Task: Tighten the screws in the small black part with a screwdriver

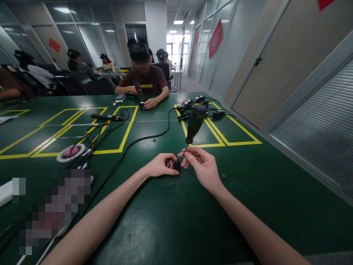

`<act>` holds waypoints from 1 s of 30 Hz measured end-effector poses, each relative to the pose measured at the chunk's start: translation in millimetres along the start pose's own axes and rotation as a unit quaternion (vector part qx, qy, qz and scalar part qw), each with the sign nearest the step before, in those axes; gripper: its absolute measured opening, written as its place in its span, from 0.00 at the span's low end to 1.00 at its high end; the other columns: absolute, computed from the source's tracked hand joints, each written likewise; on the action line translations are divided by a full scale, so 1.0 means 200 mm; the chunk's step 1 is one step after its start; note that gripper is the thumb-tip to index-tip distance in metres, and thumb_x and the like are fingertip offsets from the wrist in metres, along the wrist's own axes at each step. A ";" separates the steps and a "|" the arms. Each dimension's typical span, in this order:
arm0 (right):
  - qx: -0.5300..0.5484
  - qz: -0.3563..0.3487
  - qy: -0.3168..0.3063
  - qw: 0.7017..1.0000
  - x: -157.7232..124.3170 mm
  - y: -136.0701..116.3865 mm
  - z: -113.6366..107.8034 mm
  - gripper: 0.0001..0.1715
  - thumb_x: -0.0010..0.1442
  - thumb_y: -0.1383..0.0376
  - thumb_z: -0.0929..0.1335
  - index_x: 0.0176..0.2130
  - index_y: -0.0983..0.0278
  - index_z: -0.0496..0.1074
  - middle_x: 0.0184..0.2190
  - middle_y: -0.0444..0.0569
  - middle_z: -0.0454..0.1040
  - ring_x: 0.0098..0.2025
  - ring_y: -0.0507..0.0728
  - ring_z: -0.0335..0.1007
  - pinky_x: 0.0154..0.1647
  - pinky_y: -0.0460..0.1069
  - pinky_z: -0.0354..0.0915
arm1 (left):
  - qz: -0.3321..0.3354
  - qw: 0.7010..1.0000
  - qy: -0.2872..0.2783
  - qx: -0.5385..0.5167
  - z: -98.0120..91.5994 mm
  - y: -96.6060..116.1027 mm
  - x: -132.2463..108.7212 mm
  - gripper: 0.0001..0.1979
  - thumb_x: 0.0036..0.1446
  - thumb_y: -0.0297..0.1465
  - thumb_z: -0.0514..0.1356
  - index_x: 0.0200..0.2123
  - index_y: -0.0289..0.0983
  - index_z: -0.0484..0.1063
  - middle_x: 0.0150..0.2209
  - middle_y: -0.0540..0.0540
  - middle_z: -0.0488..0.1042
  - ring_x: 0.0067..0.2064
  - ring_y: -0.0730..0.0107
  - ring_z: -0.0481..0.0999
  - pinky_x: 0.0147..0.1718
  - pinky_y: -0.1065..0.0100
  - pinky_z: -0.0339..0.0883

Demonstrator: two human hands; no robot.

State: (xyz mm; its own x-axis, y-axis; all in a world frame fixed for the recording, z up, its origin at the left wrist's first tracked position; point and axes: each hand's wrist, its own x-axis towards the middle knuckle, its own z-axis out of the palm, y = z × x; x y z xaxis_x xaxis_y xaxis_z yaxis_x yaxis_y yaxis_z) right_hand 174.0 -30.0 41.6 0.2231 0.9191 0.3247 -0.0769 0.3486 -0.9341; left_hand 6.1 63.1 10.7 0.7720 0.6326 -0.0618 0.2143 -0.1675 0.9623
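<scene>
Steadying a small black part (177,166) on the green surface (154,221), left hand (162,165) has thumb and fingers curled closed around it. Right hand (205,167) pinches the thin shaft of a screwdriver (195,123), thumb against fingertips, dark handle up and tilted right. Tip sits right beside the part; contact can't be told, fingers hide it.

Risks, my judgement: grip is on the shaft, not the handle, so the top-heavy tool could tip or twist. Tip could slip off the part and poke the left fingertips close by. Loose hold might let the part skid on the smooth surface.

Part looks dark, compact, blocky, with a short round stub on top; finer detail too small to read.

Further out: black cable (138,140), white ring (61,157) at left, yellow tape outlines (127,132), black adapters (218,114) at right. Far side: co-worker (157,79) holding a power screwdriver (138,89).
</scene>
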 end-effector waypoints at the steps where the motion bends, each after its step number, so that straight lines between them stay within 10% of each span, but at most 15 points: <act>1: 0.001 0.000 -0.001 1.000 0.00 0.00 0.00 0.16 0.57 0.54 0.76 0.37 0.63 0.77 0.32 0.51 0.83 0.24 0.53 0.75 0.26 0.50 0.74 | 0.000 1.000 0.000 0.001 0.00 0.00 0.00 0.18 0.44 0.34 0.74 0.34 0.34 0.72 0.24 0.57 0.69 0.25 0.77 0.67 0.28 0.72 0.59; 30: -0.029 -0.013 0.007 0.999 -0.01 -0.01 0.01 0.14 0.55 0.55 0.77 0.34 0.62 0.78 0.34 0.48 0.80 0.24 0.50 0.73 0.24 0.48 0.73 | -0.002 1.000 -0.004 0.007 -0.01 0.00 0.00 0.18 0.44 0.34 0.74 0.35 0.34 0.73 0.24 0.56 0.70 0.26 0.76 0.67 0.28 0.72 0.59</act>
State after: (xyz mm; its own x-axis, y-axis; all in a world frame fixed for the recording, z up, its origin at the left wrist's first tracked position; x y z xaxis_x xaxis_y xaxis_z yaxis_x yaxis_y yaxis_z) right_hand 172.8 -31.7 43.3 0.2372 0.9072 0.3474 -0.0141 0.3608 -0.9325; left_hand 4.8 63.6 10.7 0.7752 0.6280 -0.0683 0.2265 -0.1754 0.9581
